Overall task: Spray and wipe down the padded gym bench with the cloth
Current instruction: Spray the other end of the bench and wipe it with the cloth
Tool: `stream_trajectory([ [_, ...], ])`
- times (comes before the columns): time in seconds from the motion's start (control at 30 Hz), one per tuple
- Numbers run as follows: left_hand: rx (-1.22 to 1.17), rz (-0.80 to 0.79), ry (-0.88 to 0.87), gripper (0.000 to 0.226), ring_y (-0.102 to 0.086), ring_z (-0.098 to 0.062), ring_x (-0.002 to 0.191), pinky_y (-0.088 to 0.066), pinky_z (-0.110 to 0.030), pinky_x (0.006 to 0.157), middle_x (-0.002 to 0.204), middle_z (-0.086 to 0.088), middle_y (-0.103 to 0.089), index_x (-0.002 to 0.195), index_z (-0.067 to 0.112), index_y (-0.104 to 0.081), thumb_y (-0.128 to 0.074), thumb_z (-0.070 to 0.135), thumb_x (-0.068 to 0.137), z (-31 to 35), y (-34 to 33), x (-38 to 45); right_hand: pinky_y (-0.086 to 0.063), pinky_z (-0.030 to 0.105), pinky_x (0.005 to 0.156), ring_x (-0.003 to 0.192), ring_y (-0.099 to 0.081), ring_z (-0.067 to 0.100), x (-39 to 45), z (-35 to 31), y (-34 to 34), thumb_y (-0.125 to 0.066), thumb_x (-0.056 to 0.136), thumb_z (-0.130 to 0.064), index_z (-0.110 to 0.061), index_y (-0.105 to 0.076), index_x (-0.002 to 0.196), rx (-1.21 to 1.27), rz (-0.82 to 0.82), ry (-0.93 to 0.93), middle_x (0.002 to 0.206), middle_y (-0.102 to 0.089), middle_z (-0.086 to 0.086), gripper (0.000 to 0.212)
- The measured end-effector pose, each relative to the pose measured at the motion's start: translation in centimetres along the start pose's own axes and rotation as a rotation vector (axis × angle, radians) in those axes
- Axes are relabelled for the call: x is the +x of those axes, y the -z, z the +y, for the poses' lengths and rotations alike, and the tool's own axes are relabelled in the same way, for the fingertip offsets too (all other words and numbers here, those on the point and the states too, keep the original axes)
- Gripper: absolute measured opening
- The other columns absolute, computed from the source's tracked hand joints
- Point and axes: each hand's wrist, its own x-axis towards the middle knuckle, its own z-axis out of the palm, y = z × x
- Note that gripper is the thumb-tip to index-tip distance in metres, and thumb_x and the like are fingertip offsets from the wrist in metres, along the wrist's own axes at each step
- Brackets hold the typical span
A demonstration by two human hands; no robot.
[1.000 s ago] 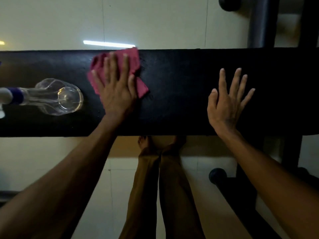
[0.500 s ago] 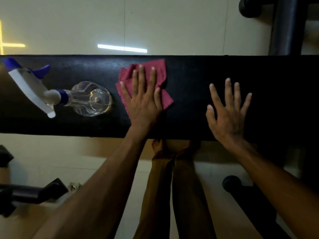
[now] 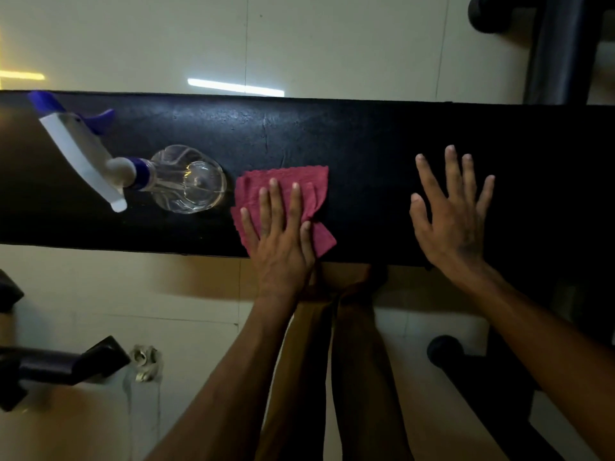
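Left hand [image 3: 279, 237] lies flat, fingers spread, pressing crumpled dark-pink cloth [image 3: 301, 186] onto black padded gym bench [image 3: 366, 138], near its front edge. Right hand [image 3: 454, 214] rests open w/ fingers fanned on bench, well apart from cloth. Clear plastic spray bottle w/ white-and-blue trigger head [image 3: 186, 181] stands just beside cloth, on its left.

One head-worn camera looks steeply down from close above the bench [image 3: 366, 144], which crosses the frame left to right, its near edge just above the tiled floor [image 3: 83, 294].
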Motion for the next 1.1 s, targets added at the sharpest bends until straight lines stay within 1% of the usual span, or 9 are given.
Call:
stream_trajectory([
  [0.2, -0.125, 0.102, 0.392, 0.056, -0.012, -0.031, 0.154, -0.009, -0.052, 0.123, 0.166, -0.015, -0.014, 0.159, 0.018, -0.02, -0.02, 0.036, 0.106, 2.8, -0.6, -0.4, -0.001, 0.06, 0.121, 0.154, -0.003, 0.03, 0.2, 0.7, 0.7, -0.026, 0.102, -0.044, -0.034, -0.019, 0.158, 0.021, 0.014, -0.001, 0.167, -0.009, 0.007, 0.057],
  [0.37, -0.177, 0.128, 0.439, 0.054, -0.02, -0.039, 0.15, -0.016, -0.057, 0.119, 0.163, -0.022, -0.019, 0.157, 0.018, -0.027, -0.027, 0.035, 0.106, 6.8, -1.2, -0.5, -0.004, 0.062, 0.121, 0.154, -0.001, 0.03, -0.4, 5.7, 1.0, -0.027, 0.103, -0.043, -0.035, -0.013, 0.158, 0.004, 0.052, -0.159, 0.168, -0.005, 0.008, 0.058],
  [0.47, -0.128, 0.048, 0.228, 0.055, -0.012, -0.039, 0.152, -0.009, -0.057, 0.122, 0.164, -0.022, -0.013, 0.158, 0.021, -0.022, -0.023, 0.041, 0.106, 9.9, -2.7, -2.6, -0.002, 0.062, 0.121, 0.154, 0.0, 0.03, -1.8, 8.5, 1.4, -0.025, 0.103, -0.043, -0.035, -0.01, 0.159, -0.038, 0.038, -0.158, 0.168, -0.002, 0.008, 0.058],
  [0.57, -0.051, -0.122, -0.475, 0.067, -0.003, -0.035, 0.153, 0.003, -0.054, 0.123, 0.165, -0.019, -0.01, 0.159, 0.024, -0.021, -0.049, 0.034, 0.099, 14.2, -5.1, -5.4, -0.001, 0.061, 0.121, 0.154, 0.001, 0.03, -2.1, 11.1, 2.0, -0.026, 0.104, -0.04, -0.035, -0.01, 0.158, -0.055, 0.031, -0.14, 0.168, -0.002, 0.007, 0.057],
  [0.63, 0.111, -0.161, -0.918, 0.065, -0.014, -0.027, 0.153, 0.006, -0.05, 0.122, 0.165, -0.011, -0.019, 0.157, 0.024, -0.029, -0.042, 0.018, 0.093, 17.1, -6.5, -5.9, 0.0, 0.061, 0.121, 0.154, 0.001, 0.03, -1.9, 12.8, 2.6, -0.027, 0.105, -0.039, -0.035, -0.012, 0.158, -0.056, 0.027, -0.109, 0.168, -0.003, 0.007, 0.056],
  [0.67, 0.168, -0.148, -0.998, 0.065, -0.02, -0.022, 0.152, 0.003, -0.047, 0.123, 0.164, -0.005, -0.024, 0.156, 0.024, -0.031, -0.031, 0.014, 0.092, 18.1, -7.0, -5.7, 0.0, 0.061, 0.121, 0.154, 0.001, 0.03, -1.8, 13.7, 2.9, -0.027, 0.105, -0.039, -0.035, -0.012, 0.158, -0.055, 0.032, -0.105, 0.168, -0.003, 0.008, 0.055],
  [0.83, 0.334, -0.092, -1.063, 0.077, 0.003, -0.015, 0.152, 0.005, -0.04, 0.124, 0.166, 0.001, 0.007, 0.158, 0.016, 0.007, -0.03, 0.004, 0.091, 17.6, -8.6, -5.5, -0.001, 0.063, 0.12, 0.154, 0.003, 0.031, -1.9, 18.8, 4.0, -0.024, 0.105, -0.041, -0.037, -0.01, 0.158, -0.029, 0.032, -0.229, 0.168, -0.001, 0.005, 0.055],
  [0.97, 0.309, -0.073, -1.05, 0.083, 0.005, -0.016, 0.152, 0.007, -0.04, 0.124, 0.165, -0.001, 0.009, 0.159, 0.017, 0.006, -0.042, 0.008, 0.092, 17.6, -8.6, -5.5, 0.001, 0.062, 0.12, 0.154, 0.004, 0.032, -2.1, 20.0, 3.7, -0.026, 0.105, -0.042, -0.035, -0.006, 0.159, -0.046, 0.007, -0.159, 0.168, 0.002, 0.005, 0.057],
  [1.1, 0.243, -0.085, -1.031, 0.072, -0.003, -0.017, 0.153, -0.002, -0.04, 0.126, 0.167, -0.003, 0.0, 0.16, 0.02, -0.007, -0.022, -0.001, 0.093, 17.5, -7.0, -4.7, 0.002, 0.063, 0.12, 0.154, 0.004, 0.033, -2.0, 18.9, 3.0, -0.028, 0.104, -0.039, -0.034, -0.009, 0.159, -0.013, 0.065, -0.213, 0.168, 0.0, 0.006, 0.058],
])
